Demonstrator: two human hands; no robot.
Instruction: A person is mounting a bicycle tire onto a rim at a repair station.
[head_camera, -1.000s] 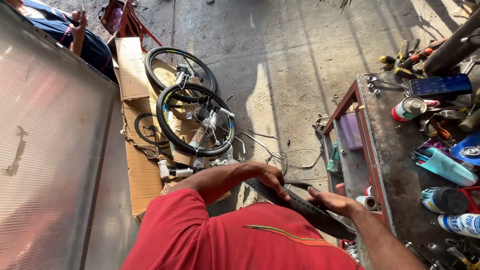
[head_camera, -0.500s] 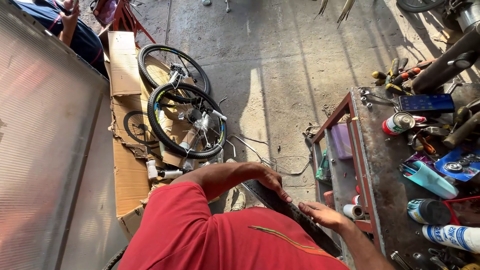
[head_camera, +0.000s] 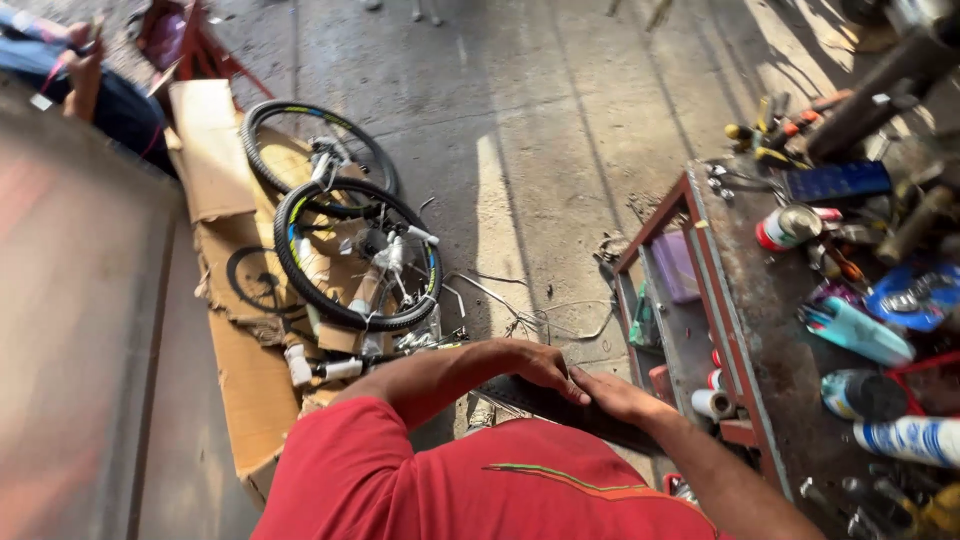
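Note:
My left hand (head_camera: 540, 366) and my right hand (head_camera: 616, 398) meet in front of my red shirt (head_camera: 480, 480). Both are closed on a long black rubber piece (head_camera: 535, 402), which looks like a bicycle tyre. It runs from under my left hand down to the right, and my right forearm hides its far end. The fingertips of the two hands touch on top of it.
A bicycle with two black wheels (head_camera: 355, 255) lies on flattened cardboard (head_camera: 235, 340) on the concrete floor ahead to the left. A rusty red metal workbench (head_camera: 735, 330) on my right carries spray cans, bottles and tools. Another person sits at the far left (head_camera: 90, 80).
My right hand has slid left along the black tyre until it meets my left hand. The view has shifted a little.

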